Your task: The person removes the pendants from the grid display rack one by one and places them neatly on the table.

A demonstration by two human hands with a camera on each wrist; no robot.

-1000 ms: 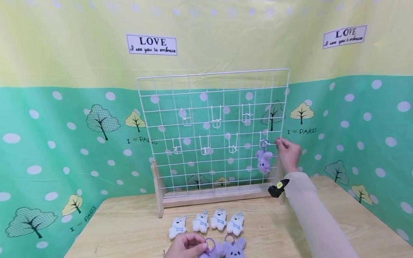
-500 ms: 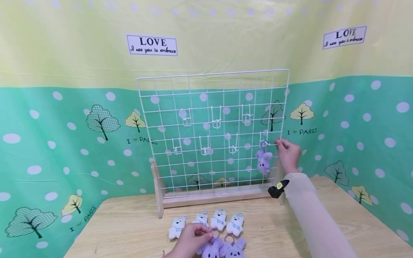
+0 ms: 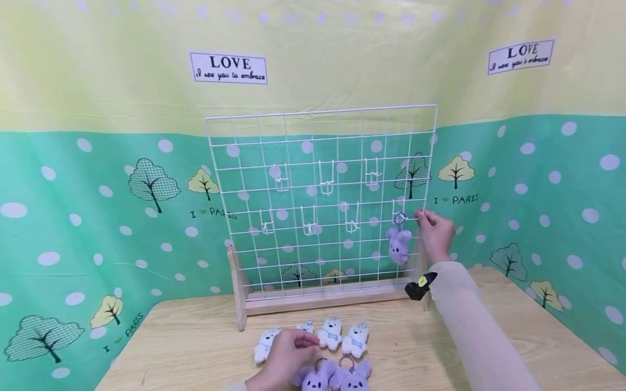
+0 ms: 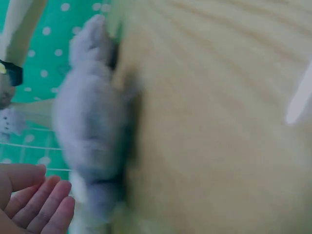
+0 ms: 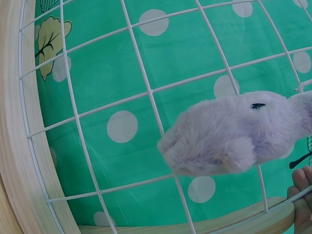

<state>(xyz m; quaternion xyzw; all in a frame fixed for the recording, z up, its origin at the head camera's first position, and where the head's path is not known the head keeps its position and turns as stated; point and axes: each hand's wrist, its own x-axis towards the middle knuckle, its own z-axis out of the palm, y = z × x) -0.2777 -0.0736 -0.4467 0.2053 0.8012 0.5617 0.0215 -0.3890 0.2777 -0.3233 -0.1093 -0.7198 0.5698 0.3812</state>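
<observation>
My right hand point(image 3: 437, 233) pinches the right edge of the white wire grid panel point(image 3: 323, 112). Just beside it a purple mouse plush keychain point(image 3: 399, 247) hangs by its ring from a hook on the lower row; the right wrist view shows the same plush point(image 5: 219, 134) close up. Low in the head view, my left hand point(image 3: 293, 350) hovers with loose fingers, holding nothing. Right below it lie two purple plush keychains, one point(image 3: 315, 380) under the fingers and one point(image 3: 355, 378) to its right. The left wrist view shows the fingers apart from a blurred plush point(image 4: 90, 117).
Several white bear plush keychains point(image 3: 330, 334) lie in a row before the grid, partly hidden by my left hand. More white hooks point(image 3: 326, 187) hang on the grid in two rows. A wooden base point(image 3: 318, 305) carries it on the table point(image 3: 186, 336).
My left hand has set down a purple plush keychain beside the other one, let go of its ring and drawn up from it. The right hand stays at the grid's edge.
</observation>
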